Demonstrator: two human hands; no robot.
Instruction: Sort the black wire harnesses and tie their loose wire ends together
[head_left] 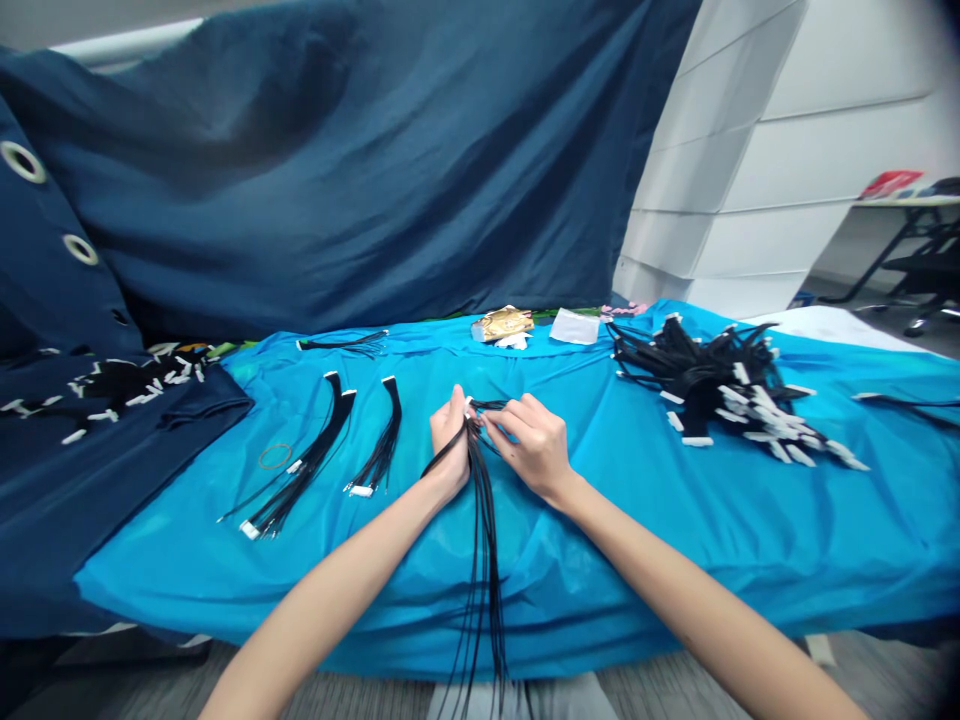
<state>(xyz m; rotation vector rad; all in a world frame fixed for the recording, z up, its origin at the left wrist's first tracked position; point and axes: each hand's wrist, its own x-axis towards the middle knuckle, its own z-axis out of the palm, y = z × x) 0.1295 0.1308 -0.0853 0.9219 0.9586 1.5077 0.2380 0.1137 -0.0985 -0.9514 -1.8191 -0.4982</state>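
Note:
Near the middle of the table, my left hand [450,445] is closed on a black wire harness [486,540] close to its small white connector [470,405]. The harness's loose wires hang down over the table's front edge. My right hand [534,445] is closed too, its thumb and forefinger pinching a wire of the same harness just right of the connector. To the left of my hands lie a few more black wire harnesses [384,435] with white connectors at their ends. The exact grip of the fingertips is too small to make out.
A big heap of black harnesses [701,375] with white connectors lies on the right, another pile [124,385] on the left over dark cloth. A rubber band [275,457] rests on the blue tablecloth [600,570]. At the back are a gold packet [504,323] and a white packet [575,327].

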